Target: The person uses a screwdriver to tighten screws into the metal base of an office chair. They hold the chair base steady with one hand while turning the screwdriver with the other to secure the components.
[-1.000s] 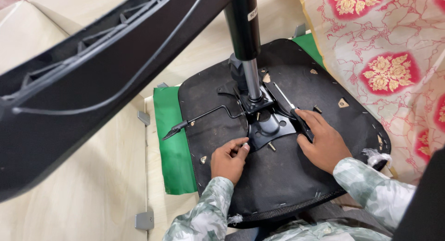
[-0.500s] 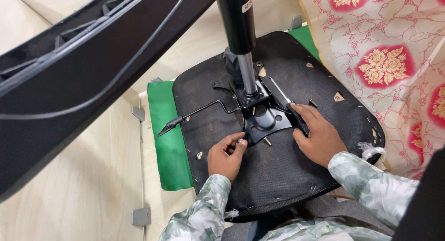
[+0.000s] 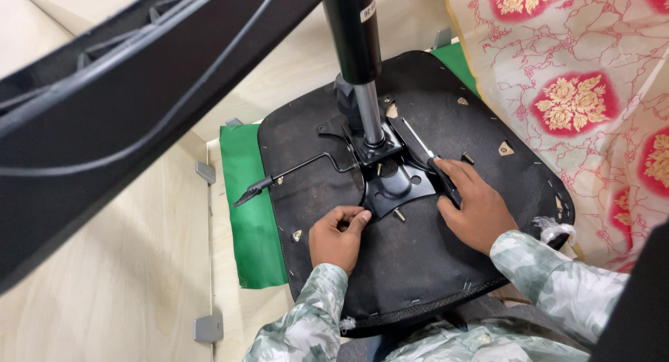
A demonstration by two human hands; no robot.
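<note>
Left hand point(image 3: 338, 236): your fingers pinch something too small to tell, just beside the metal plate point(image 3: 391, 184).
Right hand point(image 3: 475, 207): you press the screwdriver point(image 3: 431, 158) flat, steadying it.

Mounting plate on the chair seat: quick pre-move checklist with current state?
1. Mounting plate lying flat on the upturned seat underside: ok.
2. Bolt standing at the plate's near edge: ok; whether it is tight, cannot tell.
3. Left hand at the plate's near left corner, fingers curled; what it pinches: cannot tell.
4. Right hand resting on the screwdriver handle: ok.
5. Screwdriver tip seated on a fastener: cannot tell.
6. Lever clear of both hands: ok.
</note>
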